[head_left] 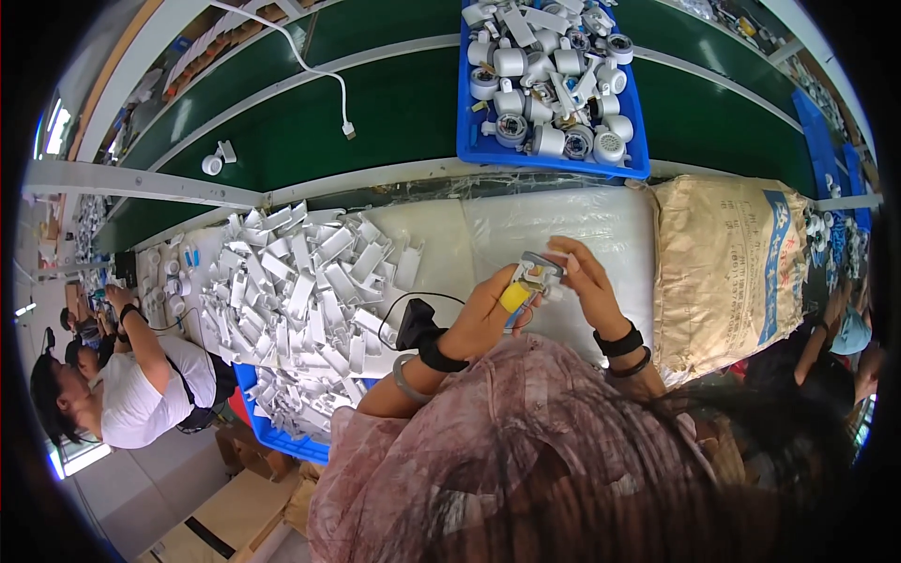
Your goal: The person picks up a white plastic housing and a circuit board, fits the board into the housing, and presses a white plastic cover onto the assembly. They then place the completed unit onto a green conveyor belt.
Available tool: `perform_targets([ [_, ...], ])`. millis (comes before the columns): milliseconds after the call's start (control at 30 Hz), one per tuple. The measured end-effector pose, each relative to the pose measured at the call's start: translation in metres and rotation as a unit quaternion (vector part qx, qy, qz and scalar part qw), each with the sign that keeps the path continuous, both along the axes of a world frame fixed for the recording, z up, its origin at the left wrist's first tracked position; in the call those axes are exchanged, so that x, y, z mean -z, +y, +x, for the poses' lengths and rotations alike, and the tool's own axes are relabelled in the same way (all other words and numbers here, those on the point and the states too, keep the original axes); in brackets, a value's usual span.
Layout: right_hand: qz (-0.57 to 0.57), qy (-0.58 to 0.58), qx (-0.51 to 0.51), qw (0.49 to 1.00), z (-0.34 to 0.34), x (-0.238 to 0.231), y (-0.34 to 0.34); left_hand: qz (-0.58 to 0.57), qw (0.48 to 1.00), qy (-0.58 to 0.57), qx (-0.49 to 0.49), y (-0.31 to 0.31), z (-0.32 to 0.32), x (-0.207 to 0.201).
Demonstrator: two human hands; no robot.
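White part [544, 270] in curled left hand [484, 308], right hand [591, 287] half-spread

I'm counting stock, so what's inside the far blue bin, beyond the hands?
The blue bin holds heaped white rounded housings, several open with inner parts showing, and long white pieces. Whatever lies beneath the top layer is hidden.

One left hand [481, 316] and one right hand [591, 281] at centre, with one white-and-yellow assembly [514, 296]. One blue plastic crate [554, 166] at one o'clock, dozens of white rounded housings [547, 140] inside; another blue crate [298, 447] at eight. White brackets [302, 293], uncountably many, at nine. One white USB cable [330, 73] at eleven; one brown sack [704, 281] at three.
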State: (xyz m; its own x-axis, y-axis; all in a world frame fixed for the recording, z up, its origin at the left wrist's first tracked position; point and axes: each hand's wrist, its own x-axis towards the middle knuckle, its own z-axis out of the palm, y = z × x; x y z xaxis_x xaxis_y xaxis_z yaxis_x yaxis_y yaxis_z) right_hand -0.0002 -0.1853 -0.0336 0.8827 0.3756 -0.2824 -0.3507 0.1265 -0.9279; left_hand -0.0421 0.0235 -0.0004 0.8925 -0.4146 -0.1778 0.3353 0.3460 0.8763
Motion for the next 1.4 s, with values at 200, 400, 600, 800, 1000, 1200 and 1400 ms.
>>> perform_targets([
  [200, 0.012, -0.028, -0.071, 0.997, 0.002, -0.005, 0.012, 0.005, 1.0, 0.011, -0.02, 0.006, 0.003, -0.004],
  [400, -0.172, -0.22, 0.012, 0.96, 0.002, 0.006, 0.01, 0.176, 0.984, 0.013, -0.017, 0.035, 0.011, 0.025],
  [600, -0.191, -0.307, 0.039, 0.931, -0.003, 0.0, 0.015, 0.179, 0.981, 0.07, -0.037, 0.032, 0.012, 0.017],
  [800, -0.248, -0.374, 0.011, 0.894, -0.003, -0.043, 0.015, 0.164, 0.984, 0.03, -0.058, 0.03, 0.008, 0.002],
  [1000, -0.257, -0.406, 0.005, 0.877, -0.008, -0.058, 0.012, 0.193, 0.98, -0.003, -0.05, 0.028, 0.002, -0.003],
  [1200, -0.265, -0.417, 0.007, 0.869, -0.013, -0.064, 0.01, 0.141, 0.989, -0.011, -0.044, 0.025, -0.001, -0.012],
  [1400, -0.267, -0.44, 0.014, 0.857, -0.015, -0.068, 0.009, 0.13, 0.991, 0.001, -0.042, 0.024, -0.003, -0.011],
])
